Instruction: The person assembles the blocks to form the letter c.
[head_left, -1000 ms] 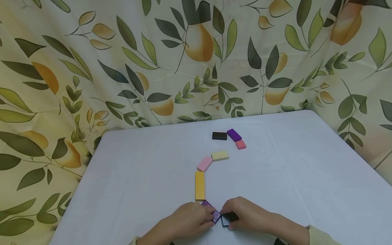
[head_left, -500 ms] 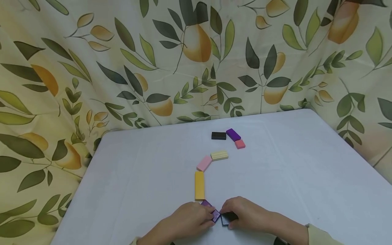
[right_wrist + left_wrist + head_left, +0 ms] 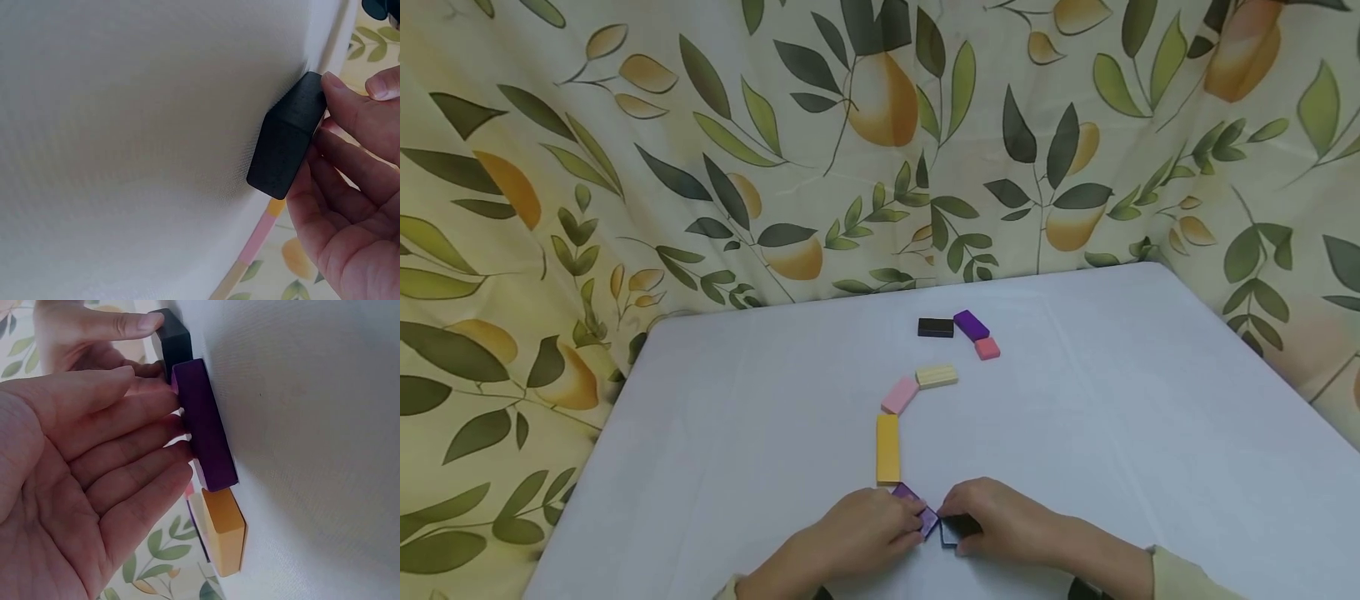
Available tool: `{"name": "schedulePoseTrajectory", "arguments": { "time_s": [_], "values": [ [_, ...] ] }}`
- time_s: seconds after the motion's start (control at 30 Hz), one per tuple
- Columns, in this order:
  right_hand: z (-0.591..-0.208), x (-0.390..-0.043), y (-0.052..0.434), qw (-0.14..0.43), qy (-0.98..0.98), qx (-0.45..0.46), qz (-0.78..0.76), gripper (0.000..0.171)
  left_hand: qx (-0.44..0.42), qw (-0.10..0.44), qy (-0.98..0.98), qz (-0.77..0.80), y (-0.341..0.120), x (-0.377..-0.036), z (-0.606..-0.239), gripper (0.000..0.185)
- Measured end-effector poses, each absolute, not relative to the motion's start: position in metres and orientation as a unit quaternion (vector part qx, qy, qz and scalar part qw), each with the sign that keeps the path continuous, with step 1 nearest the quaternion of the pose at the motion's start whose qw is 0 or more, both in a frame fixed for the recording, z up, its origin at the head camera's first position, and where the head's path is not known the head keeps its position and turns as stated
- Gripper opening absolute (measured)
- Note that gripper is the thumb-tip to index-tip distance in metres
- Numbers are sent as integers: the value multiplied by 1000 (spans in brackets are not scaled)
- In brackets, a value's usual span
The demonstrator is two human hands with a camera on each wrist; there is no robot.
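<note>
At the table's near side, a purple block [image 3: 930, 522] lies slantwise, partly covered by my left hand [image 3: 867, 530]. In the left wrist view, nearly straight fingertips touch the upper face of this purple block [image 3: 205, 428], and the thumb lies alongside without wrapping it. My right hand [image 3: 1003, 527] pinches a black block [image 3: 951, 535] between thumb and fingers, close to the right end of the purple one. The right wrist view shows that black block [image 3: 284, 140] low against the white cloth. A yellow block [image 3: 887, 450] adjoins the purple block's far end.
Beyond the yellow block, a pink block [image 3: 899, 395] and a cream block [image 3: 937, 377] continue a curved row. Farther back are a coral block [image 3: 987, 348], another purple block [image 3: 972, 325] and another black block [image 3: 936, 327]. A leaf-and-fruit curtain [image 3: 722, 275] hangs behind the white-covered table [image 3: 1112, 417].
</note>
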State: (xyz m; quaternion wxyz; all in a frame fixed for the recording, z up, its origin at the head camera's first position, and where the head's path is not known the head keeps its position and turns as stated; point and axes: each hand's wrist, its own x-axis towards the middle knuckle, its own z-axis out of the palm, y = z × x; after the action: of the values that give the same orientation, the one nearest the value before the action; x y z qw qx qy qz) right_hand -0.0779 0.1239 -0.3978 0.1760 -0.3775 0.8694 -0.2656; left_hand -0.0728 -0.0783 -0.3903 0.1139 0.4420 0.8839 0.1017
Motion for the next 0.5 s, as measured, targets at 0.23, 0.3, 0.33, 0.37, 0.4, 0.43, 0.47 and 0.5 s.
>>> {"name": "schedulePoseTrajectory", "arguments": {
  "time_s": [0.23,0.3,0.33,0.37,0.4,0.43,0.47,0.5],
  "values": [
    [-397,-78,124,181,869,-372,-270,31,436,116,886,111,-78,-74,-389,20],
    [-398,-79,125,185,867,-369,-278,31,429,116,888,117,-77,-74,-389,21],
    [-398,-79,125,187,866,-368,-282,31,423,117,890,121,-77,-74,-390,21],
    [-398,-80,126,190,865,-366,-286,31,420,116,892,124,-77,-73,-390,22],
    [-399,-80,126,194,864,-364,-289,31,416,114,893,128,-76,-73,-390,22],
    [-399,-81,127,197,864,-361,-291,31,413,111,894,132,-76,-73,-390,22],
    [-399,-81,127,200,863,-360,-293,32,412,108,895,135,-75,-73,-390,22],
    [-399,-82,127,203,862,-359,-295,32,410,104,896,137,-75,-73,-390,22]
  ]
}}
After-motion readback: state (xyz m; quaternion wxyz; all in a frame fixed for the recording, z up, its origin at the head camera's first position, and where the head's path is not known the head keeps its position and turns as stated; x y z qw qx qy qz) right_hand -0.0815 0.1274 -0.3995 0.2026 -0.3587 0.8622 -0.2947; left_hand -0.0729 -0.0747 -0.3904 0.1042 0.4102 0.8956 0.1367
